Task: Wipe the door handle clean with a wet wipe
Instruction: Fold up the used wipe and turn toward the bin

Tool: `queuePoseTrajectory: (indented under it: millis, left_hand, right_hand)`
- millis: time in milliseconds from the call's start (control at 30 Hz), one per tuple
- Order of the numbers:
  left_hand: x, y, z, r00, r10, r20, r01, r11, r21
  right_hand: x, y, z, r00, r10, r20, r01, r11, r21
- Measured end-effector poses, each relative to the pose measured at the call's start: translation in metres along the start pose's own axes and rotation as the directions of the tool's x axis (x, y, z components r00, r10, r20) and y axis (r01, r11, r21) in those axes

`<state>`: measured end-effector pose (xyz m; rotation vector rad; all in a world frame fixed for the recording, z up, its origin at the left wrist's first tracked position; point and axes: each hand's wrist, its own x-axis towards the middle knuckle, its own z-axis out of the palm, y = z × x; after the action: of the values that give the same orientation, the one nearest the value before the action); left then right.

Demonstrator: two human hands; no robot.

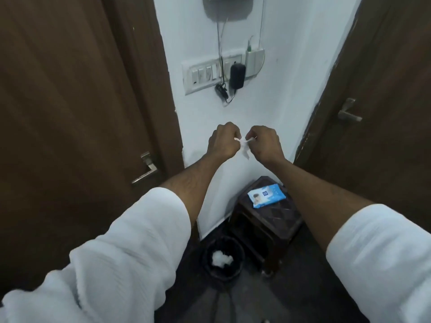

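While both hands pinch it, wet wipe [244, 145] stretched between left hand [223, 142], right hand [264, 144]

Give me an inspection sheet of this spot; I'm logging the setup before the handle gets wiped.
Surface: dark stool against the white wall.
Job's things: wet wipe bunched between both hands; left door handle and right door handle untouched.
Clutter: wipes pack on stool; black bin with white waste.
Hands: left hand and right hand pinch the wipe.
Cables: black adapter and wires at switch panel.
Surroundings: two brown doors.
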<state>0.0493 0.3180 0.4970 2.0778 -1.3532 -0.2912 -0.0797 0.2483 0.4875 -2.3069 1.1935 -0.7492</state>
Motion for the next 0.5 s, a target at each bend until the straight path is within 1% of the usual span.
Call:
queuePoseTrajectory:
  millis: [133, 200, 367, 500]
  left_hand:
    - [-0.024, -0.024, 0.004, 0.991, 0.135, -0.009, -0.132, 0.978, 0.164]
    - [-0.033, -0.032, 0.009, 0.986, 0.168, -0.004, -0.163, 0.96, 0.226]
    - [-0.046, -0.05, 0.025, 0.979, 0.204, 0.01, -0.198, 0.94, 0.279]
    - [-0.05, -0.063, 0.046, 0.984, 0.176, 0.03, -0.178, 0.943, 0.281]
  right_hand:
    - [-0.025, 0.0, 0.023, 0.999, -0.017, 0.044, 0.02, 0.997, -0.075]
    - [-0.033, 0.005, 0.034, 0.999, -0.009, 0.053, 0.014, 0.995, -0.099]
    - [-0.047, 0.019, 0.053, 0.996, 0.035, 0.076, -0.025, 0.991, -0.131]
    - [-0.054, 0.035, 0.07, 0.994, 0.051, 0.095, -0.039, 0.992, -0.118]
